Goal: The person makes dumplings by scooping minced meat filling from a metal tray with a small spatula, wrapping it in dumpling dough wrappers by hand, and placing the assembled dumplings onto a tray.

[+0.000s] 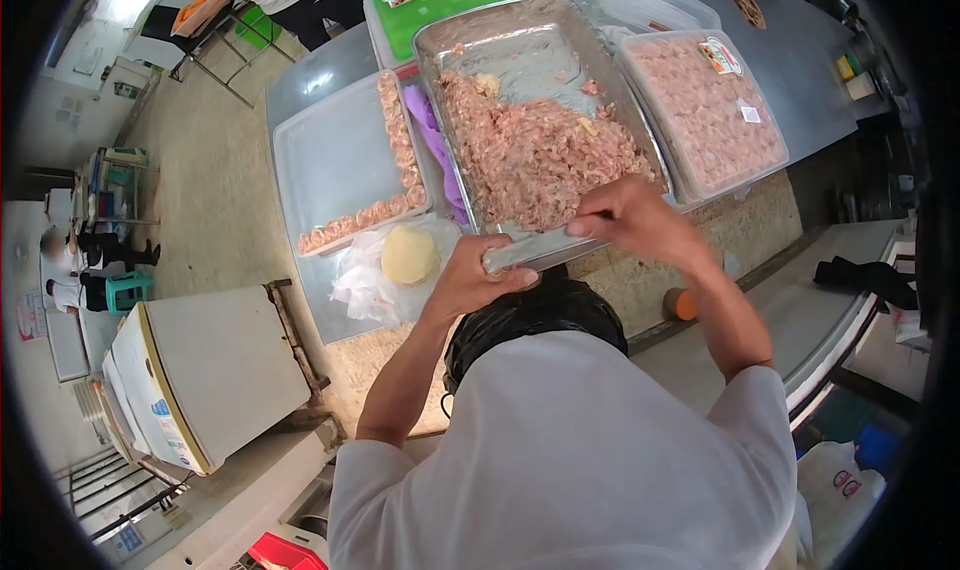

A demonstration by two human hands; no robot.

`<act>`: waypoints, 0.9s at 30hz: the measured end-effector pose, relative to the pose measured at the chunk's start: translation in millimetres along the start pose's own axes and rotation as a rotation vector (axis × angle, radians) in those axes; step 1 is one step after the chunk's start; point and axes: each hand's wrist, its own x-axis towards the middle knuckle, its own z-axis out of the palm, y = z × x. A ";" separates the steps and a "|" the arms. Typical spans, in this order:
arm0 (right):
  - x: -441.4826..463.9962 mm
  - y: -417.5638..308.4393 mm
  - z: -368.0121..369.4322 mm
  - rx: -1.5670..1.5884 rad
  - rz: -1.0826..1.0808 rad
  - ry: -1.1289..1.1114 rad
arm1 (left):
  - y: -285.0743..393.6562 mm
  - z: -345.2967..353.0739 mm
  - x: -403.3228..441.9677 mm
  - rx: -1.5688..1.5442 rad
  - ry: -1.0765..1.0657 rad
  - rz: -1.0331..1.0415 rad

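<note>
My left hand (pixel 478 278) is curled at the near left corner of a deep metal tray (pixel 570 20). Its thumb and fingers close around something pale and greyish by the rim, too unclear to name. Over the near right part of the tray, my right hand (pixel 635 220) is closed, fingers bent toward the thumb; what they hold is hidden. Pink minced meat (pixel 550 150) is heaped in the tray. Left of it, a stack of round pale dough wrappers (pixel 410 254) rests on a plastic bag (pixel 362 285). Beyond that, small meat dumplings (pixel 370 213) line two sides of a plastic container (pixel 335 150).
A lidded container full of dumplings (pixel 700 115) stands right of the tray. Purple cloth (pixel 440 155) lies between tray and left container. Behind are a green lid (pixel 450 10) and a clear box (pixel 655 0). A white chest freezer (pixel 215 370) stands left; people are farther off.
</note>
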 end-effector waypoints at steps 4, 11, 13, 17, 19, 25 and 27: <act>1.3 12.1 12.1 -0.023 0.052 -0.034 | 21.3 -4.7 -0.4 0.197 0.094 0.114; -2.5 20.0 20.2 0.042 -0.018 0.057 | 24.0 -2.3 6.4 0.191 0.093 0.078; -5.6 28.3 13.0 0.064 0.000 0.073 | 16.3 -6.4 4.3 0.198 0.106 -0.010; -14.2 37.1 -7.9 0.078 0.097 0.144 | -1.1 -3.7 3.8 -0.104 0.211 0.190; -15.8 36.0 -6.1 0.097 0.123 0.154 | 6.9 -1.9 3.2 -0.198 0.185 0.105; -8.6 23.6 13.7 0.080 0.123 0.072 | 8.5 -4.1 5.3 -0.098 0.106 0.102; -3.7 27.1 31.3 0.118 0.056 0.057 | 9.8 -2.4 2.0 -0.035 0.105 0.075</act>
